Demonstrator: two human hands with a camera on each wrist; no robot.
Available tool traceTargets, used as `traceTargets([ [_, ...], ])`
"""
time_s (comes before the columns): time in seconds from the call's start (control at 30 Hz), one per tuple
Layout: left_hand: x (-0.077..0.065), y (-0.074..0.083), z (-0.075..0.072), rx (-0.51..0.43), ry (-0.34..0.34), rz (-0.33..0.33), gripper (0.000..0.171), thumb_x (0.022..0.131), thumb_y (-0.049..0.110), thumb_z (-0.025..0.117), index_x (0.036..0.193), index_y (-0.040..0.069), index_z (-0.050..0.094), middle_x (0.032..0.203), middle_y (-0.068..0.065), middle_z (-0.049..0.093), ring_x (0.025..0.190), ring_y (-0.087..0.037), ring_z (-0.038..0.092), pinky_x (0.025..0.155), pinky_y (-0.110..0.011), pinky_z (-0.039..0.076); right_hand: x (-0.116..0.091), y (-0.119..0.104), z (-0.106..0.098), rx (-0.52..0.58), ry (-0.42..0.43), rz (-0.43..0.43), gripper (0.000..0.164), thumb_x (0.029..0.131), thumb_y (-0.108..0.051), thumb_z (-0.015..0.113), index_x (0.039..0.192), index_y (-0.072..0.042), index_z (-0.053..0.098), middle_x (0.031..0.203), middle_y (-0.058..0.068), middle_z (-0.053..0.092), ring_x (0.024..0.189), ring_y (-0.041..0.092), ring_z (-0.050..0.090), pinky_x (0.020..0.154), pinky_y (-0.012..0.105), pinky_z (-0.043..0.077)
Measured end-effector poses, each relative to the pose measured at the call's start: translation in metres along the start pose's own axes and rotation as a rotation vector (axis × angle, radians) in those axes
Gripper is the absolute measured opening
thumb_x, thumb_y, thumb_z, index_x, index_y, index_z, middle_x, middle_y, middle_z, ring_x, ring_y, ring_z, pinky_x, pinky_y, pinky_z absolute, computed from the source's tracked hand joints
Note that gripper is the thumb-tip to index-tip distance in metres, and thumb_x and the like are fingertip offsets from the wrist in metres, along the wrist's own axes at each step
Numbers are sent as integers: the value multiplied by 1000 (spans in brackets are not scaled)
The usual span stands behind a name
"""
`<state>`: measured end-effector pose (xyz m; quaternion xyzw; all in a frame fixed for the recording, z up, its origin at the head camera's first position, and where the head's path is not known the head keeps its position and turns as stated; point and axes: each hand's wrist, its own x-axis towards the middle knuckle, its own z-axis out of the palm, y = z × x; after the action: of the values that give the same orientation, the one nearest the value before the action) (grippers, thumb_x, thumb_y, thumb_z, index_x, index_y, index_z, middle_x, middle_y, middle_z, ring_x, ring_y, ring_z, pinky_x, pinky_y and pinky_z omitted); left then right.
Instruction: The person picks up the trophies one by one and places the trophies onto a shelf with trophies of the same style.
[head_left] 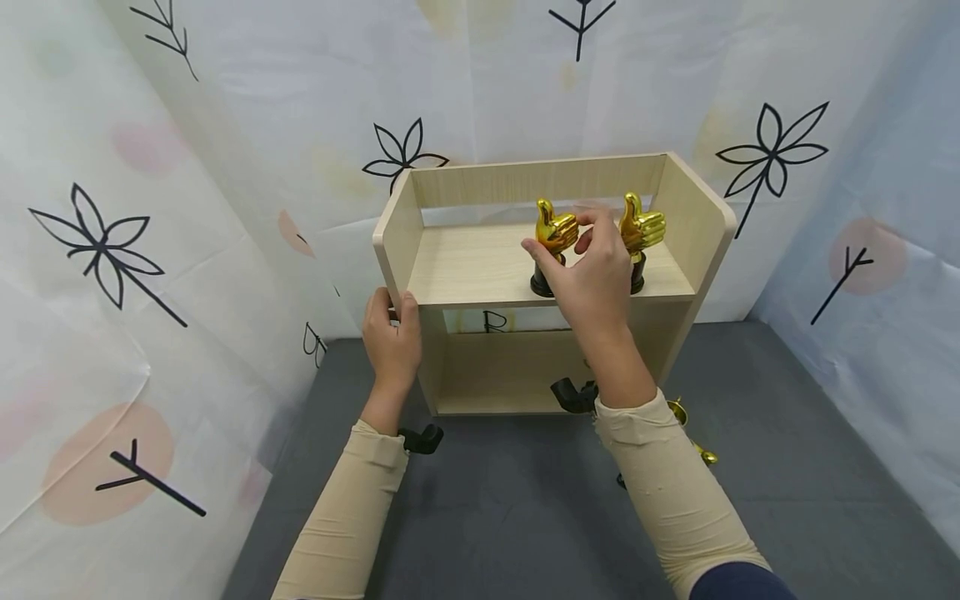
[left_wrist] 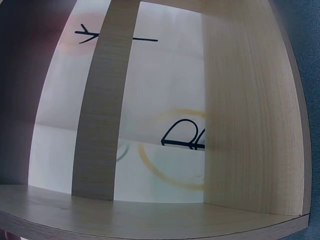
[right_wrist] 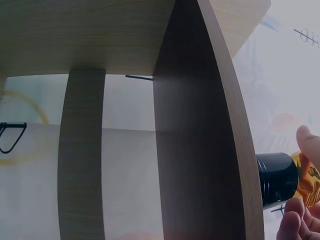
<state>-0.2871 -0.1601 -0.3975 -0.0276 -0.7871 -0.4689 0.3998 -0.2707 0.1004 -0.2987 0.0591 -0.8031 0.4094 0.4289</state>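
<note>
My right hand (head_left: pixel 600 271) pinches a gold thumbs-up trophy (head_left: pixel 553 229) between thumb and fingers. Its black base (right_wrist: pixel 278 179) stands on the upper board of a pale wooden shelf (head_left: pixel 480 258), close to the front edge. Just to the right, a second thumbs-up trophy (head_left: pixel 642 227) is on the same board, its base partly hidden by my hand. My left hand (head_left: pixel 393 337) grips the front edge of the shelf's left side panel, thumb in front. In the left wrist view that hand is almost wholly out of frame.
Beneath the upper board is a lower compartment (head_left: pixel 502 375). On the grey tabletop (head_left: pixel 510 508), small gold objects (head_left: pixel 705 454) lie to the right, partly hidden behind my right forearm. Patterned white cloth (head_left: pixel 262 100) hangs behind the shelf and along both sides.
</note>
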Motion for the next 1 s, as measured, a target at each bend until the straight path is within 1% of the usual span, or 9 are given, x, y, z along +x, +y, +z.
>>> traceTargets([
  [0.17, 0, 0, 0, -1, 8, 6, 43, 104, 43, 49, 105, 2, 63, 92, -17, 55, 82, -31, 56, 72, -42, 43, -2, 3, 1, 0, -2, -8, 77, 83, -49, 90, 133, 1, 60, 94, 21, 62, 80, 27, 53, 70, 36, 38],
  [0.37, 0, 0, 1, 0, 11, 11, 44, 104, 45, 48, 104, 3, 62, 90, -18, 54, 82, -34, 55, 72, -41, 42, -6, 4, 0, 0, -1, -23, 80, 83, -49, 89, 138, 1, 60, 97, 21, 63, 81, 27, 52, 70, 35, 37],
  [0.53, 0, 0, 0, 3, 8, 8, 44, 104, 45, 48, 104, 3, 62, 90, -18, 54, 83, -34, 55, 73, -41, 42, -10, 5, -2, -12, 2, -36, 80, 83, -49, 89, 139, 1, 61, 94, 18, 60, 80, 28, 51, 69, 36, 36],
  [0.77, 0, 1, 0, 1, 9, 13, 45, 104, 44, 48, 105, 2, 62, 92, -18, 56, 81, -33, 55, 72, -43, 43, -15, 4, -3, -17, 32, -52, 77, 82, -46, 91, 138, 0, 63, 90, 17, 58, 79, 28, 51, 68, 38, 36],
  [1.0, 0, 1, 0, -3, 8, 8, 45, 103, 44, 49, 106, 2, 63, 93, -18, 58, 81, -32, 56, 72, -42, 44, -21, 5, -6, -27, 47, -51, 77, 81, -42, 93, 133, 6, 63, 88, 17, 56, 65, 26, 48, 65, 37, 38],
])
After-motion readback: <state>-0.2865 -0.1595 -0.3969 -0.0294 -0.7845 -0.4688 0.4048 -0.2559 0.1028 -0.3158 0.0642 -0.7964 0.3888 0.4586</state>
